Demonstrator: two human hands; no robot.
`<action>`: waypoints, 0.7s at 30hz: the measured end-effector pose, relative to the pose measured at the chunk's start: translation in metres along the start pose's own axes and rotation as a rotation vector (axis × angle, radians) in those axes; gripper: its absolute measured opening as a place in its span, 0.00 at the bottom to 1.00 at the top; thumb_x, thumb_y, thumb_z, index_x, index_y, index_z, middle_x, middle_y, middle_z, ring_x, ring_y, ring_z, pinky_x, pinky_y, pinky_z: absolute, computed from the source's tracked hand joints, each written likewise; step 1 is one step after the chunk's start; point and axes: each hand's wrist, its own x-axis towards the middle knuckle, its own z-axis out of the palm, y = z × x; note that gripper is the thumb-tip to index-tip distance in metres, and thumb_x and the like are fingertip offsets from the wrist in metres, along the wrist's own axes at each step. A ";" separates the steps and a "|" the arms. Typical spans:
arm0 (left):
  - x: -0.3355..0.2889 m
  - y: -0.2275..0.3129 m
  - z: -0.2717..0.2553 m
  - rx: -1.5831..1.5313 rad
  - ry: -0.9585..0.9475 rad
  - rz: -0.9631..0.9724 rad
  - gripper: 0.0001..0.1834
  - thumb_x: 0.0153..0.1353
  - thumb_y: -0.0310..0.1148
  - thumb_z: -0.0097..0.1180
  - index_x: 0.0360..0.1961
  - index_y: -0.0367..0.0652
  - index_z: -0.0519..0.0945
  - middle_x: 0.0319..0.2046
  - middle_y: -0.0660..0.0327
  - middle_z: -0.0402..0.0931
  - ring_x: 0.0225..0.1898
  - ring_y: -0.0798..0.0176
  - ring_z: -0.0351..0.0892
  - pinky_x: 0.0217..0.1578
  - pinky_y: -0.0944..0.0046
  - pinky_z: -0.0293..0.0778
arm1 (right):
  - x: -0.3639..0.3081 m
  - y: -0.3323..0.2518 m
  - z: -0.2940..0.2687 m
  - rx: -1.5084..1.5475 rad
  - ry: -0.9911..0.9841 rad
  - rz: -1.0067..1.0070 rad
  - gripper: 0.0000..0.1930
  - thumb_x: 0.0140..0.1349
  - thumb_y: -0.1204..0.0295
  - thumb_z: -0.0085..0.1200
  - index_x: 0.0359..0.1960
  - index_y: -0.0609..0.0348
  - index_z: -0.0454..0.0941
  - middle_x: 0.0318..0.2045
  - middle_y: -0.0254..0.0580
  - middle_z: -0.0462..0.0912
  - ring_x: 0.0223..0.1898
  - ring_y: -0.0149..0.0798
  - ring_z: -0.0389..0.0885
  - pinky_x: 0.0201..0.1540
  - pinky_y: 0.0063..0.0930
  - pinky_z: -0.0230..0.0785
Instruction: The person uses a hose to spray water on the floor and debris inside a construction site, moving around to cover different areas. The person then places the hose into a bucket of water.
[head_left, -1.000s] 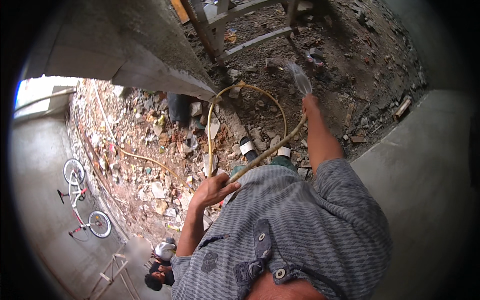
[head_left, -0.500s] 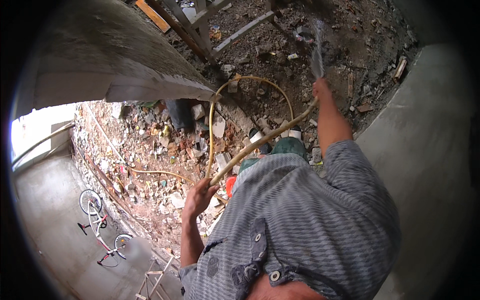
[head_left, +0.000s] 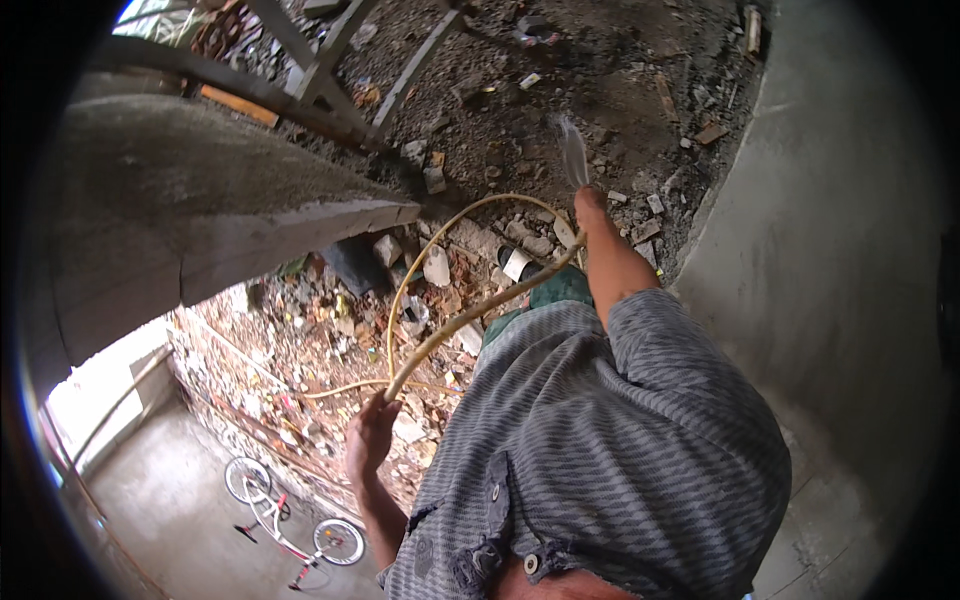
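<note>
A long yellow hose (head_left: 472, 314) runs between my two hands and loops over the rubble in front of me. My left hand (head_left: 371, 433) is closed around it, low on the left. Farther forward, my right hand (head_left: 591, 206) grips the hose near its end, which the fingers hide. Out of that end a spray of water (head_left: 573, 152) shoots onto the dark, debris-strewn ground (head_left: 560, 85). From the left hand another stretch of hose trails leftward across the broken bricks.
A concrete wall (head_left: 240, 190) juts in from the left. Beyond it stands a wooden frame (head_left: 335, 60) with an orange board (head_left: 240, 105). Smooth grey concrete (head_left: 840, 200) rises on the right. A white and red bicycle (head_left: 290, 520) is at lower left. Broken bricks and rubble (head_left: 330, 330) cover the middle.
The view has turned, shifting the surroundings. My right hand and the water spray appear farther left and closer to me; my left hand sits slightly lower. Both keep hold of the hose.
</note>
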 end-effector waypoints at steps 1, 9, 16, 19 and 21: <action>0.010 -0.001 0.009 0.030 -0.034 0.019 0.19 0.57 0.43 0.52 0.45 0.43 0.74 0.22 0.56 0.75 0.21 0.63 0.74 0.22 0.60 0.67 | -0.002 -0.001 -0.021 0.055 0.010 0.029 0.21 0.64 0.59 0.38 0.37 0.68 0.72 0.26 0.49 0.76 0.22 0.39 0.74 0.21 0.31 0.66; 0.034 0.023 0.018 0.012 -0.039 0.228 0.18 0.58 0.42 0.51 0.47 0.44 0.74 0.20 0.56 0.73 0.20 0.64 0.72 0.22 0.62 0.67 | -0.029 0.039 -0.108 0.464 0.079 0.320 0.18 0.64 0.61 0.37 0.31 0.64 0.74 0.19 0.45 0.75 0.15 0.35 0.70 0.15 0.32 0.58; 0.034 0.067 0.036 0.180 -0.137 0.276 0.17 0.56 0.42 0.53 0.45 0.45 0.76 0.18 0.58 0.74 0.19 0.66 0.72 0.21 0.64 0.66 | -0.064 0.178 -0.118 0.651 0.304 0.652 0.13 0.63 0.68 0.41 0.29 0.66 0.74 0.11 0.38 0.64 0.10 0.31 0.57 0.13 0.33 0.53; 0.030 0.065 0.054 0.275 -0.144 0.318 0.17 0.56 0.42 0.53 0.45 0.45 0.76 0.22 0.55 0.77 0.23 0.63 0.77 0.23 0.63 0.70 | -0.062 0.227 -0.120 0.744 0.263 0.644 0.14 0.62 0.66 0.42 0.33 0.67 0.73 0.16 0.41 0.68 0.14 0.35 0.63 0.16 0.34 0.58; 0.021 0.074 0.063 0.270 -0.144 0.379 0.18 0.56 0.41 0.54 0.45 0.44 0.75 0.25 0.53 0.78 0.27 0.61 0.79 0.26 0.62 0.72 | -0.050 0.246 -0.121 0.814 0.251 0.596 0.16 0.62 0.64 0.42 0.36 0.67 0.73 0.20 0.44 0.71 0.17 0.37 0.68 0.18 0.35 0.61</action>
